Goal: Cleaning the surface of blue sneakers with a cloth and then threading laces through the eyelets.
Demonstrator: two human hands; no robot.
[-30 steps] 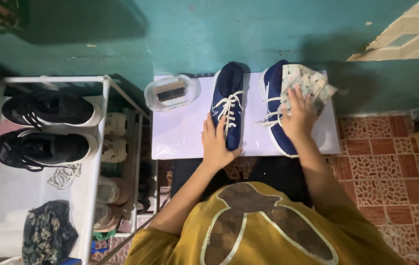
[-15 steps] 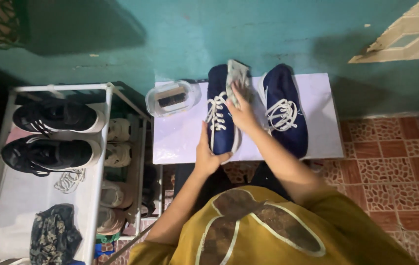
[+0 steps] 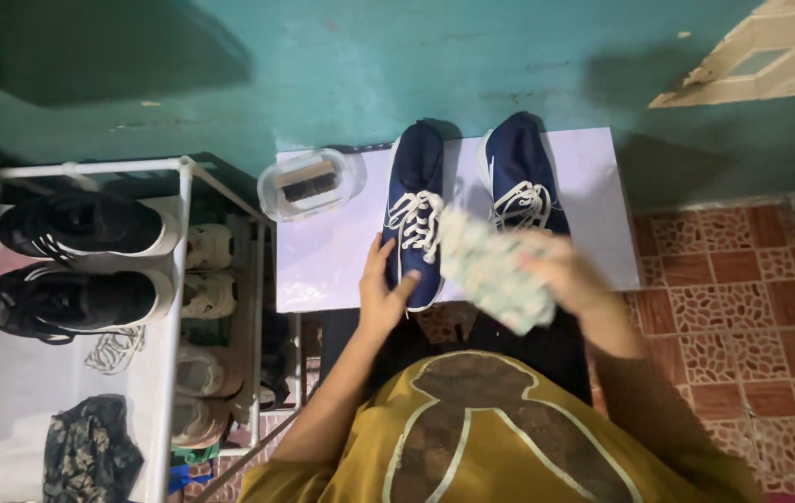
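Nearest, the right hand (image 3: 570,275) has its grip clamped on a soft patterned cloth (image 3: 490,270), limp and light, blurred above the desk (image 3: 323,261). The left hand (image 3: 380,298) cups the heel of the left navy shoe (image 3: 416,210), fingers curled around it; light, bendy, best steadied there. Beyond stand the other shoe (image 3: 520,177) and a clear tub (image 3: 309,183).

One head camera looks almost straight down from above the person's chest, facing the teal wall (image 3: 341,65) ahead. The white table (image 3: 323,270) sits mid-frame, fairly near; the rack (image 3: 174,307) lies left of the table, tiled floor (image 3: 742,307) right of it. No second view shares the scene.
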